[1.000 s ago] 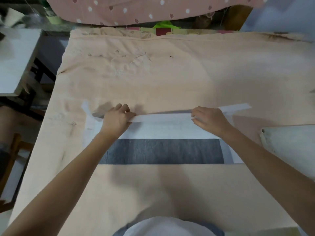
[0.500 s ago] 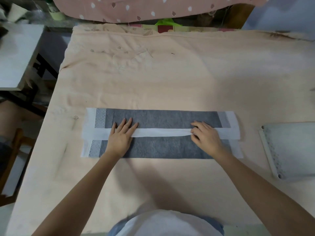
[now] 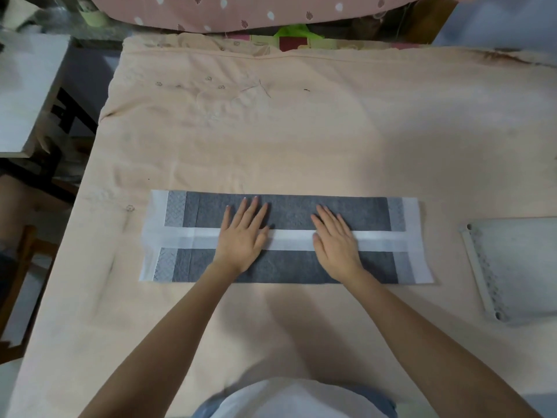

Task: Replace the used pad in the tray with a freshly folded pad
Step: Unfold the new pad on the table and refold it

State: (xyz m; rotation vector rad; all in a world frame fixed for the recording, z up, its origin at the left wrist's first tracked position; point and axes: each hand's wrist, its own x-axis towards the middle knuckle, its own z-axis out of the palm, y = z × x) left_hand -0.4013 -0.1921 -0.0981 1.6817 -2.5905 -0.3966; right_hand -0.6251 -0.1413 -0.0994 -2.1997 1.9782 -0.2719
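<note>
A long grey pad (image 3: 289, 268) with white borders lies folded flat on the peach cloth, its two long flaps meeting along a white middle strip. My left hand (image 3: 244, 233) rests palm down on the pad left of centre, fingers spread. My right hand (image 3: 337, 240) presses flat on it right of centre, fingers apart. Neither hand grips anything. A pale grey tray (image 3: 518, 267) lies at the right edge of the table, partly cut off by the frame.
The peach cloth (image 3: 301, 140) covers the whole table. A white side table (image 3: 24, 95) stands off the left edge, with a wooden chair (image 3: 21, 267) below it. Pink dotted fabric (image 3: 256, 10) hangs beyond the far edge.
The far flap came down over the pad, so both grey halves now show. Both hands let go of the white edge and moved up to lie flat with spread fingers.
</note>
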